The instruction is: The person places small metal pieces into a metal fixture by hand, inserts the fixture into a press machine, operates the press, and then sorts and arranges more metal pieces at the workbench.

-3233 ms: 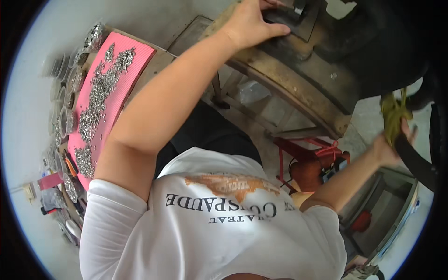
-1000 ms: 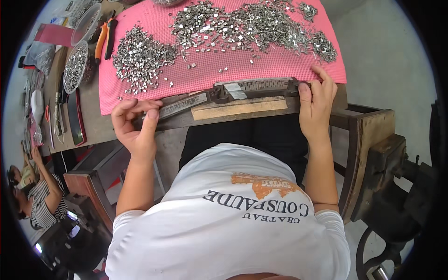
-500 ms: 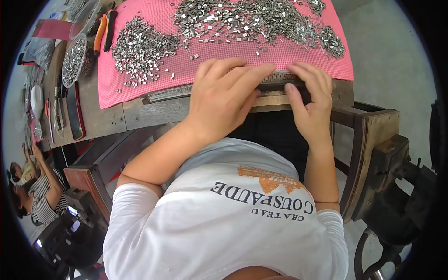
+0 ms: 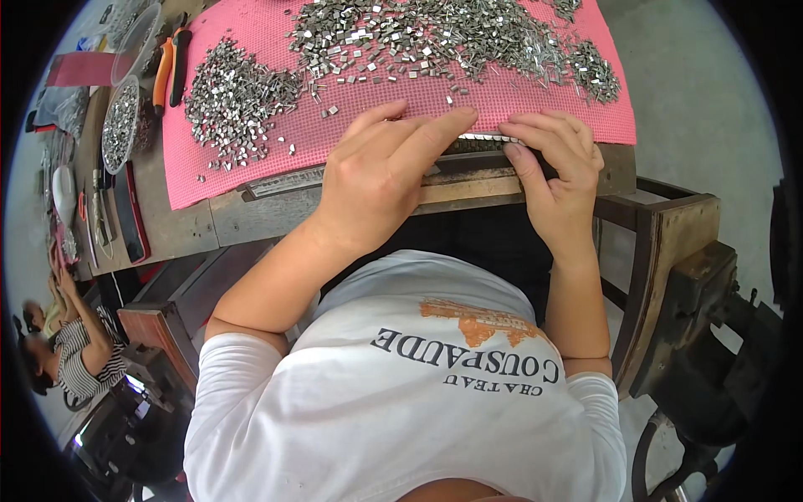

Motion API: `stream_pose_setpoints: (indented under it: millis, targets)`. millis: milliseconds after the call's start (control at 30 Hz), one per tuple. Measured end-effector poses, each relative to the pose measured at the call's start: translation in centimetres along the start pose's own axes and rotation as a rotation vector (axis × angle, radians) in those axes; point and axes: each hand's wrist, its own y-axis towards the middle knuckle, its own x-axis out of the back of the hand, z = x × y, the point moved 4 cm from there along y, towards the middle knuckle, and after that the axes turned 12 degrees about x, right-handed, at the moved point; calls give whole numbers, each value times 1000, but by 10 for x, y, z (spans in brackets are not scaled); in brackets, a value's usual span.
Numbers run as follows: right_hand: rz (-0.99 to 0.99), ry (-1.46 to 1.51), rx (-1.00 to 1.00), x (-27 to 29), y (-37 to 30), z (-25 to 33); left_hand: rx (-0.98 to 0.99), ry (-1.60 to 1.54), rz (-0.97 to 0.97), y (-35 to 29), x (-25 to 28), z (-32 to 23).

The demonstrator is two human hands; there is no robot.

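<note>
A long grey metal strip point(image 4: 284, 180) with a toothed row lies along the front edge of a pink mat point(image 4: 276, 142), on a wooden bar point(image 4: 468, 188). My left hand point(image 4: 381, 180) lies flat across the strip's middle, fingers stretched out to the right and reaching the mat. At the strip's right end my right hand point(image 4: 556, 171) bends its fingers over it, fingertips pressing on top. Heaps of small shiny metal pieces point(image 4: 238, 96) cover the far part of the mat.
Orange-handled pliers point(image 4: 163, 67), a bowl of metal pieces point(image 4: 121, 121) and hand tools point(image 4: 104, 213) lie left of the mat. A wooden frame point(image 4: 669, 251) and a dark machine point(image 4: 719, 368) stand to the right. Another person point(image 4: 71, 351) sits at lower left.
My left hand left the strip's left end and swung right to lie flat over its middle. My right hand stayed at the right end.
</note>
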Motion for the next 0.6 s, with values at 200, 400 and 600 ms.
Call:
stream_pose_setpoints:
  millis: [200, 400, 600]
  targets:
    - [-30, 115, -2, 4, 7, -2, 27, -94, -35, 8, 3, -1]
    - [-68, 199, -63, 15, 15, -6, 127, -200, -25, 7, 13, 1]
    - [-137, -150, 13, 46, 84, -30, 109, -273, 85, 4, 15, 0]
